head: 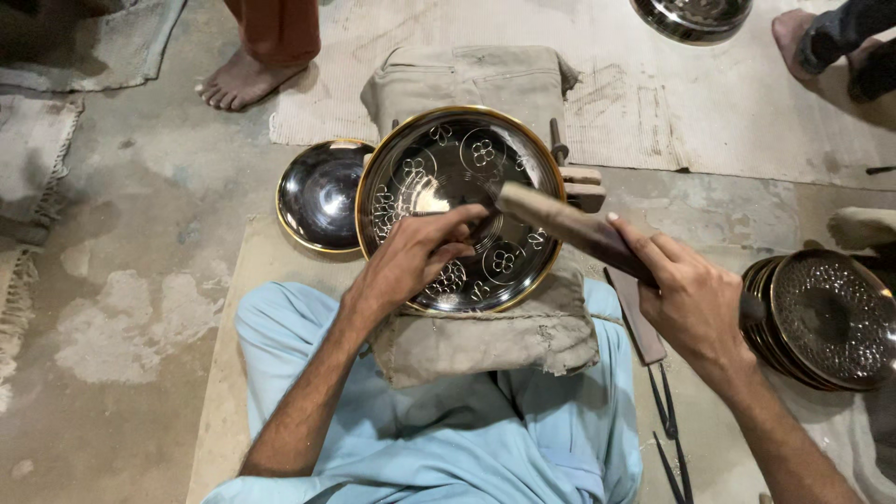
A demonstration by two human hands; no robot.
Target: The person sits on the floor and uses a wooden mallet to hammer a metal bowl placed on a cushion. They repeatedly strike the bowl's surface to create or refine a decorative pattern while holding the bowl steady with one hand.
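A dark round metal plate [439, 159] with a gold rim and engraved flower patterns lies on a cloth-covered pad [485, 341] over my lap. My left hand [415, 257] rests on the plate's lower middle, fingers pinched around a small tool that is mostly hidden. My right hand [695, 299] grips a wooden mallet [560, 219] whose head hovers over the plate's right side, just above my left fingers.
A smaller plain dark bowl [317, 194] sits left of the plate. A stack of patterned plates [826, 317] stands at the right. Metal tongs [667, 411] lie by my right leg. Another person's bare foot [243, 79] is at top left, and another foot [803, 37] at top right.
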